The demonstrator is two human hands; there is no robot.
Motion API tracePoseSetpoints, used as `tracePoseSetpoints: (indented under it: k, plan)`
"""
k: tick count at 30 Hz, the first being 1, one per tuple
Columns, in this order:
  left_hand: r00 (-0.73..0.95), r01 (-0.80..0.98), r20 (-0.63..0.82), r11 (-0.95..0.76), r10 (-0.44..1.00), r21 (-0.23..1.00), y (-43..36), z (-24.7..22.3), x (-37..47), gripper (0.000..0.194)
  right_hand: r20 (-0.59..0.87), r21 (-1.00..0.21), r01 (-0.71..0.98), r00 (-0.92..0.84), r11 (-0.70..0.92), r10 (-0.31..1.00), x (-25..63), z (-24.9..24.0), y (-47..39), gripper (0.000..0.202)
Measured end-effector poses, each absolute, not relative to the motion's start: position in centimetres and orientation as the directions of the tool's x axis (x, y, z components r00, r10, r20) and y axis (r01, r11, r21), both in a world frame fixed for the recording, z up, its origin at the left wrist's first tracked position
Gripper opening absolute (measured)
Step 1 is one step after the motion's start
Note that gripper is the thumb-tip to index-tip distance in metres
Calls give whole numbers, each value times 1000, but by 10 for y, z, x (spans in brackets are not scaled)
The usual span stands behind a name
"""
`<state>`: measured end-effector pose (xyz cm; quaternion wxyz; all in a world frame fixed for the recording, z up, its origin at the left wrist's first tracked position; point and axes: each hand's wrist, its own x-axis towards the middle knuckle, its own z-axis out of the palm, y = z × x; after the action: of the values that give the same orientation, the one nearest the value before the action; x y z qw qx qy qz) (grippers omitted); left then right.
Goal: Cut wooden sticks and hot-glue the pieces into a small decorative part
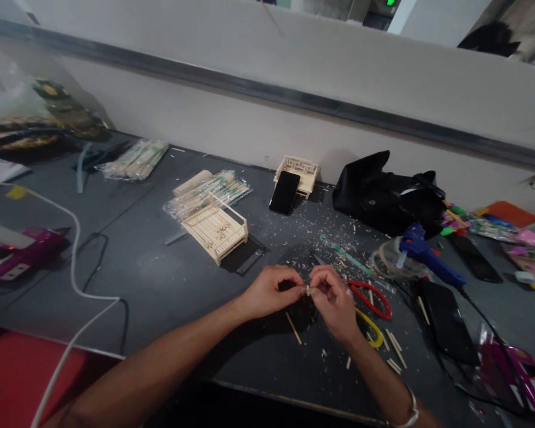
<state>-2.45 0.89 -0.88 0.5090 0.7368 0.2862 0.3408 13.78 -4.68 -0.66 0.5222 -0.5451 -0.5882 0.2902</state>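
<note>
Over the dark table my left hand [279,289] and my right hand [332,297] meet, thumbs and fingers pinched on a tiny pale wooden piece [308,290] between them. Its exact shape is too small to tell. Scissors with a red and yellow handle [375,301] lie partly behind my right hand. Beyond my left hand sits a small bed-like frame of thin sticks [216,229]. One thin stick [293,328] lies just below my hands. Small wood scraps are scattered around them.
A miniature stick bench [301,172] with a phone [285,192] leaning on it stands near the wall. Packs of sticks [211,191], a black bag [383,190], a blue glue gun [430,255], another phone [448,321] and a white cable [74,255] lie around the table.
</note>
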Motion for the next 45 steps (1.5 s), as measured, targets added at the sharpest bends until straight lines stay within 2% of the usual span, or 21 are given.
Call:
tracePoseSetpoints:
  k: [11,20,29,34,38,41,45]
  plan:
    - [613,72,143,-235,777,969,7,-8,-25,12,130,-987,116,131,115,983,136,-2,-47,9]
    - [623,90,77,-169,778,981,7,-6,-24,14,80,-993,-69,163,92,983,136,-11,-46,12]
    - [601,48,-4,-31,799,998,10,-6,-26,16,-56,-948,-308,418,84,907,134,-1,-41,15]
    - [559,-12,-62,83,827,996,12,-10,-25,22,-41,-945,-302,496,128,867,137,3,-39,15]
    - [545,-90,-78,151,835,984,12,-7,-25,23,-110,-954,-298,423,23,900,137,-1,-40,14]
    - [542,-113,-82,169,836,979,13,-6,-25,23,-134,-977,-203,333,-67,933,137,-7,-42,17]
    - [553,-96,-93,175,828,980,13,-7,-25,22,-83,-996,-38,239,-76,968,136,-10,-46,23]
